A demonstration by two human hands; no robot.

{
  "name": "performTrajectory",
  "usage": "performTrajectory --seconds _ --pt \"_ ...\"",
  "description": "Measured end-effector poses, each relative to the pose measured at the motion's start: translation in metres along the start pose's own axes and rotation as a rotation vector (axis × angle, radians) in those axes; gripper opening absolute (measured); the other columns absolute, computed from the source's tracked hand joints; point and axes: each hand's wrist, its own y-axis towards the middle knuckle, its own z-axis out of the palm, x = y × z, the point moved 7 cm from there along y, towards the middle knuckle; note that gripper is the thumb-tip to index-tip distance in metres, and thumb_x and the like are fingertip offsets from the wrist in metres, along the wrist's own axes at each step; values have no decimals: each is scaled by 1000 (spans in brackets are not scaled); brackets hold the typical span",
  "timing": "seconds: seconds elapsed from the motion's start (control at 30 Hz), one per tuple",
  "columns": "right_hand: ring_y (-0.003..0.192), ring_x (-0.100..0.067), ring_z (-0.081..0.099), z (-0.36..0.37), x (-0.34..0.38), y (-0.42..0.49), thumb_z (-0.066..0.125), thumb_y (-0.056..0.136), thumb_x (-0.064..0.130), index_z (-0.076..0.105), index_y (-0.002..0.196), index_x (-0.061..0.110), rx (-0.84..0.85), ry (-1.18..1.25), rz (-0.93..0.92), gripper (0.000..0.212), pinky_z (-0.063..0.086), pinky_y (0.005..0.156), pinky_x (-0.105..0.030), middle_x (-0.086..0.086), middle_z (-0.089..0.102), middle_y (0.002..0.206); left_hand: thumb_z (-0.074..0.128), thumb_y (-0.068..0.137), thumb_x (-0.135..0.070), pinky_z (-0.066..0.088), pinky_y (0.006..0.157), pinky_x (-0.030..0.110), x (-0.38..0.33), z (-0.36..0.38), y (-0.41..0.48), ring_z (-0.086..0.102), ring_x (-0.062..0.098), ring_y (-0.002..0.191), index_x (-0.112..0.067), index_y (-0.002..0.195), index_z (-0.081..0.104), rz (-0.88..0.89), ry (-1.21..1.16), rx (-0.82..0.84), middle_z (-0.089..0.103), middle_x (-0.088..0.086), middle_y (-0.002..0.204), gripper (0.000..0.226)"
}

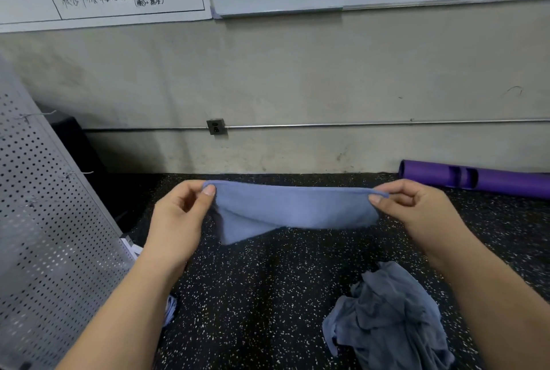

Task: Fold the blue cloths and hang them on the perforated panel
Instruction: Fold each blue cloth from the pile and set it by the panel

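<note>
Step in hand, by my read: folding one blue cloth [291, 209] in mid-air. I'm holding it stretched betw. both hands, above the speckled floor [268, 295].

- Left hand [178, 214] is pinching one top corner betw. thumb and forefinger.
- Right hand [416, 209] is pinching the opposite corner the same way, other fingers curling in.
- Cloth is hanging just below both hands, top edge running nearly taut from pinch to pinch.
- It is looking doubled over. A lower layer is sagging to a point under the left hand, so the bottom edges are not lining up.

To do this step well, I'm judging the hem needs evening first:
- keep tension equal L/R;
- shake the low corner level;
- bring the hands together so corner meets corner before any hanging.

Fabric is looking thin and soft, prob. slipping easily, so both pinches should be firm.

Perforated panel [44, 220] is leaning well out to the left of the left hand, wire hooks [74, 174] showing. A second cloth [387, 319] is lying crumpled on the floor below the right forearm, not yet folded.
</note>
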Motion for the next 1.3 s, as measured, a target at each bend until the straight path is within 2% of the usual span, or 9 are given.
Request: performTrajectory --seconds 0.13,0.33,0.53,0.67,0.77,0.87,1.03,1.17,1.3 --pt "86 -21 74 -6 0 2 80 92 11 76 101 13 -88 -54 -76 9 60 86 -38 -15 80 95 55 111 -38 41 68 38 0 0 -2 49 12 67 -27 101 64 28 149 -41 64 -10 75 17" --pt "62 -16 49 8 2 -3 60 108 25 57 99 33 -108 -191 -153 13 40 61 -35 -11 69 73 50 112 -35 39 63 26 -22 9 -14 46 8 62 -26 98 53 121 338 -122 57 -13 70 16" --pt "66 -21 53 19 4 -10 54 111 27 55 106 38 -170 -111 -147 13 44 61 -36 -9 64 76 55 111 -35 45 71 32 -17 11 -9 51 6 72 -26 96 64 -10 125 -74 62 -9 80 20" --pt "60 -3 59 22 4 -12 60 109 27 66 115 23 -183 54 -21 9 49 52 -19 2 71 85 57 110 -38 46 80 39 -9 10 -9 55 13 83 -23 98 68 -132 -21 -39 65 -6 88 23" --pt "95 -9 71 28 -4 -10 61 108 35 72 123 32 -117 149 116 19 58 78 -29 4 75 120 59 109 -36 48 75 34 -2 13 -12 57 12 78 -22 96 70 -294 -143 -29 68 -9 84 23" --pt "115 -18 74 34 -13 -10 62 106 38 70 133 44 -4 248 238 28 59 94 -41 9 74 129 64 107 -32 53 72 32 15 16 -18 65 15 74 -18 99 75 -524 -253 -30 74 -2 85 19" --pt "117 -31 74 49 -18 -17 61 103 8 57 146 43 292 375 302 56 63 87 -44 2 79 122 68 105 -30 60 51 37 35 15 -29 75 28 60 -6 104 78 -798 -334 -6 78 15 79 26" --pt "100 -34 77 40 -33 -11 59 105 3 69 136 44 180 265 327 52 63 78 -42 -4 75 128 63 107 -16 61 54 35 38 7 -19 77 22 67 -20 125 70 -689 -344 -31 82 10 92 20" --pt "83 -28 75 37 -49 -10 57 106 3 79 122 32 56 294 402 40 63 59 -36 -8 80 115 56 108 -7 61 55 33 27 10 -16 75 21 68 -19 113 75 -609 -357 -5 80 13 94 24"
